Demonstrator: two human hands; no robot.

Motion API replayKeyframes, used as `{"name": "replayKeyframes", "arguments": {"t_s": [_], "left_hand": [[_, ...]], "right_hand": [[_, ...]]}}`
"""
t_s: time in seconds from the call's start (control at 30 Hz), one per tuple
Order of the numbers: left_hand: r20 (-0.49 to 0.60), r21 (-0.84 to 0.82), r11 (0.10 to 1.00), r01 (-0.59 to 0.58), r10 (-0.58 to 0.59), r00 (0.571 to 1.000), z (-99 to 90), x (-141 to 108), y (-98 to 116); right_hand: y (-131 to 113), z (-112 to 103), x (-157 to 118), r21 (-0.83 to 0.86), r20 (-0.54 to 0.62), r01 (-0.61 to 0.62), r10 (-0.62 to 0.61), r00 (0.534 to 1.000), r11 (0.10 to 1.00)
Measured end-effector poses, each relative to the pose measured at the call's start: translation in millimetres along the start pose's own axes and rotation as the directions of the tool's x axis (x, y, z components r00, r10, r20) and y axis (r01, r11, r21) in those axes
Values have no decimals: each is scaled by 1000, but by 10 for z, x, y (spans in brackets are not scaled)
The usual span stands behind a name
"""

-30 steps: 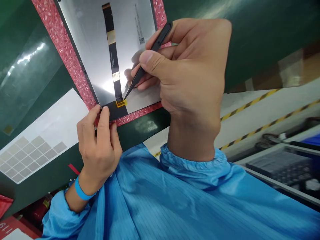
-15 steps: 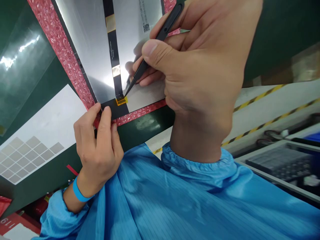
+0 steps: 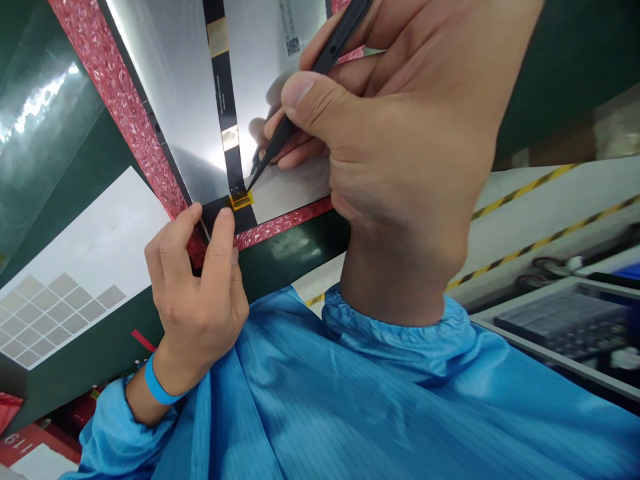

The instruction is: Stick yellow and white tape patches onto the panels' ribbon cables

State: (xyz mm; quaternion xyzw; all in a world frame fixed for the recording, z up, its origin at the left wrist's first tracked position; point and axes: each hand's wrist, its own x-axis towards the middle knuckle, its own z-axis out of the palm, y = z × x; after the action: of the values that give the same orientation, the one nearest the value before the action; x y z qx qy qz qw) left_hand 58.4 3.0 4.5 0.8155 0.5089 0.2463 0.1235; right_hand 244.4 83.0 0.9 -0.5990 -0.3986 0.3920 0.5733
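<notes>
My right hand [image 3: 380, 127] is closed round black tweezers [image 3: 295, 123], held like a pen. Their tip meets the yellow tape [image 3: 243, 200] at the end of a black flex cable [image 3: 231, 120], or hovers just above it. The cable runs across the back of a silvery display panel [image 3: 175, 100], whose far end is out of view. My left hand [image 3: 197, 280] has its fingers spread, with fingertips resting on the panel's near left corner. Its index finger lies close to the yellow tape, on the black strip [image 3: 245, 219].
Pink bubble wrap [image 3: 120, 100] lies beneath the panel on a green table [image 3: 295, 257]. At left are a white sheet of grey square stickers [image 3: 100, 240] and a clear plastic bag [image 3: 45, 127]. A grey-framed tray [image 3: 565, 313] of dark items stands at the right.
My left index finger has shifted right along the black strip, closer to the yellow tape. The tweezers' tip has stayed by the tape.
</notes>
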Motion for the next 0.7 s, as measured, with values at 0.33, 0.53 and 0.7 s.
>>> {"name": "replayKeyframes", "arguments": {"t_s": [0.33, 0.53, 0.7], "left_hand": [[18, 50, 998, -26, 25, 1000, 0, 24, 8], [107, 143, 990, -12, -4, 994, 5, 45, 31], [109, 202, 979, -24, 2, 994, 13, 48, 62]], "right_hand": [[-34, 12, 3, -47, 9, 5, -5, 1000, 999], [6, -7, 1, -102, 17, 50, -49, 999, 994], [7, 23, -38, -108, -54, 52, -58, 997, 993]]}}
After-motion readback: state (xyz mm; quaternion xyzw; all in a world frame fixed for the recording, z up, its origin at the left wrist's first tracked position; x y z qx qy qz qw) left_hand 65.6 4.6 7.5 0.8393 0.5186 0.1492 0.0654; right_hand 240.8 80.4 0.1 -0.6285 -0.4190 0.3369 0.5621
